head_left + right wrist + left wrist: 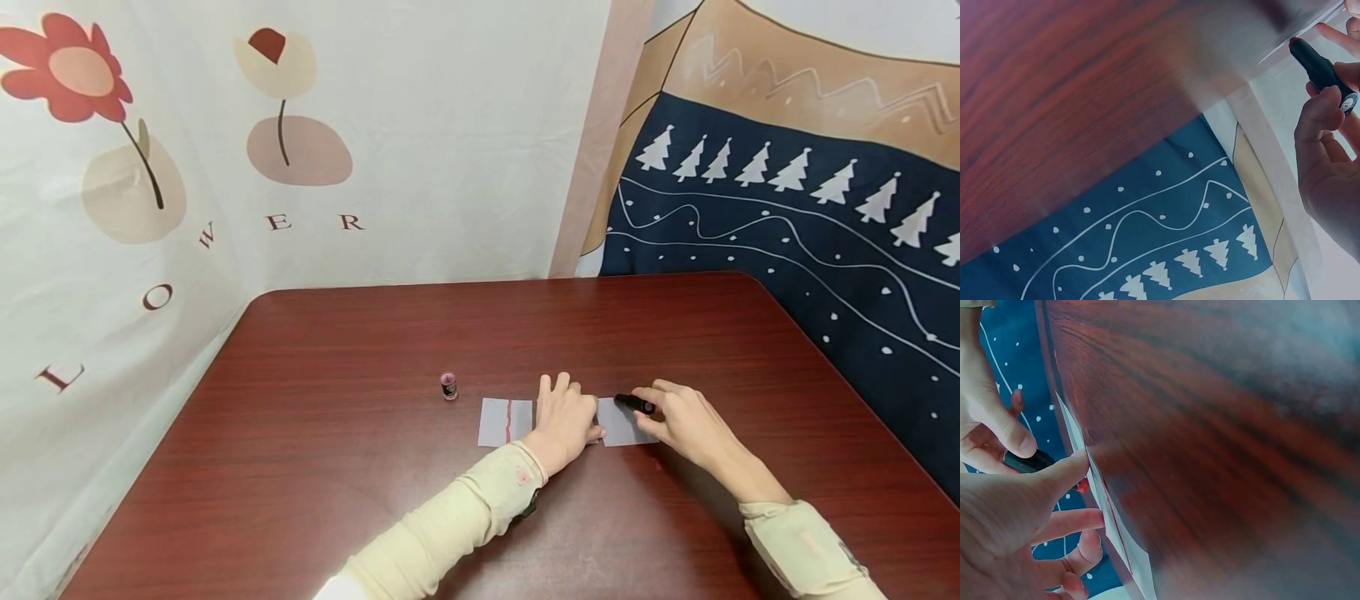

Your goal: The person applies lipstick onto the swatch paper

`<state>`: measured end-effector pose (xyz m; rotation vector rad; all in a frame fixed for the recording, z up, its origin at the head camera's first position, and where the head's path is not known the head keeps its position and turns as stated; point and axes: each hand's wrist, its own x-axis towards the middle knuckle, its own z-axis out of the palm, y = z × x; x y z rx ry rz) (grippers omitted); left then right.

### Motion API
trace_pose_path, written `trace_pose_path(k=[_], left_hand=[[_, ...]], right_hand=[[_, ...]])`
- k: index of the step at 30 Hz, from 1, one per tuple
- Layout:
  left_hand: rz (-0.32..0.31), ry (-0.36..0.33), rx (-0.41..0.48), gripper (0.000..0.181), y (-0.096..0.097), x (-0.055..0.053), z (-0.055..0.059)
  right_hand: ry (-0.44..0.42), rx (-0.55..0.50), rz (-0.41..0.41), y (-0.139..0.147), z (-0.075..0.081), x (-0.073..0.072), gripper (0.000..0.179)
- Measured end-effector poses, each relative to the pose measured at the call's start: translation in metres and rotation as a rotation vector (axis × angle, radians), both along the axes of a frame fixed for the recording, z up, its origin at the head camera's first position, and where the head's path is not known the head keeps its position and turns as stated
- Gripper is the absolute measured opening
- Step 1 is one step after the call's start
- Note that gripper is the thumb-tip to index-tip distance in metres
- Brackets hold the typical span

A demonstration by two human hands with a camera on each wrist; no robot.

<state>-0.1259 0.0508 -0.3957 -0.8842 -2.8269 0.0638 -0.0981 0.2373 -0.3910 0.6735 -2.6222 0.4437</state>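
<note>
My right hand (692,423) pinches a black lipstick (636,404), its tip over a pale paper piece (617,427). The right wrist view shows the lipstick's (1319,67) red tip and a round label on its base. Beside that paper, my left hand (564,421) rests with its fingers extended; in the left wrist view its thumb (1071,470) touches the paper's edge. To its left lies pale paper (492,423) with a wavy red line down it. The left hand hides what lies between the two visible paper parts, so I cannot tell whether they join.
A small purplish and black cap (448,386) stands on the brown table (337,433), left of and behind the paper. Behind the table hang a white flower-printed cloth (450,142) and a dark blue cloth with white trees (750,217).
</note>
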Motion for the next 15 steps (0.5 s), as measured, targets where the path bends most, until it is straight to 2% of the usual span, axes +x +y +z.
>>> trace_pose_path(k=[15], left_hand=[[0.004, -0.01, 0.001, 0.027, 0.0003, 0.0, -0.0002]], right_hand=[[0.024, -0.006, 0.001, -0.0002, 0.0004, 0.0009, 0.021]])
